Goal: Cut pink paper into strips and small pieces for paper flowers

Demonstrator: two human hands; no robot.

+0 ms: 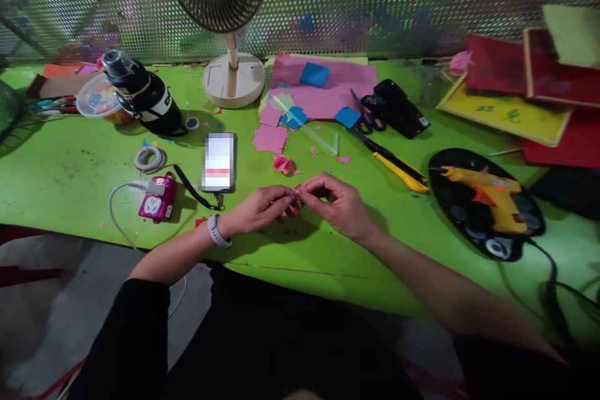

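Observation:
Both of my hands meet over the front middle of the green table [323,265]. Between their fingertips is a small piece of pink paper [297,192], partly covered by the fingers. My left hand [257,207], with a pale band on its wrist, is closed on the paper's left side. My right hand [338,205] pinches it from the right. Just beyond them lies a crumpled or folded pink paper piece [282,164]. Pink paper scraps [270,137] and blue paper squares [314,74] are spread farther back.
Left are a phone [219,162], purple power adapter [157,200], tape roll [149,159] and black bottle [150,100]. A fan [233,82] stands behind. On the right lie scissors [368,114], a yellow cutter knife [398,170] and a yellow glue gun [497,194] on a black palette [450,225].

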